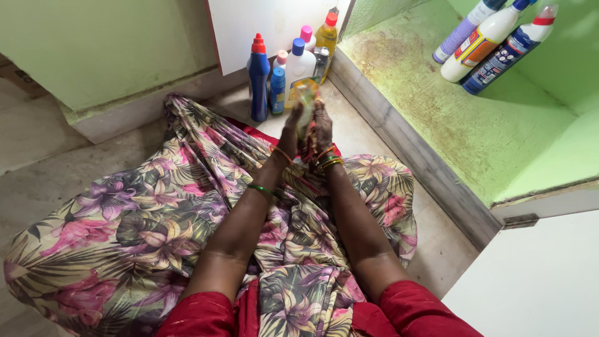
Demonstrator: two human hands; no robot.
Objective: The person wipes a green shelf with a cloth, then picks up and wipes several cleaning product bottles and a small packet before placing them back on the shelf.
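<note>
Head view: both my left hand point(289, 132) and right hand point(322, 130) clasp a small yellowish bottle point(306, 93) above the floor's point(368, 140) far edge, just before the bottle cluster point(281, 75). I judge I'm mid-handling; next needs steady grip.

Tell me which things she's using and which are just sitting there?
In use: yellowish bottle, held by left hand and right hand.
Sitting about: blue bottle with red cap, white bottle with blue cap, yellow bottle, three bottles in the green cupboard.
</note>
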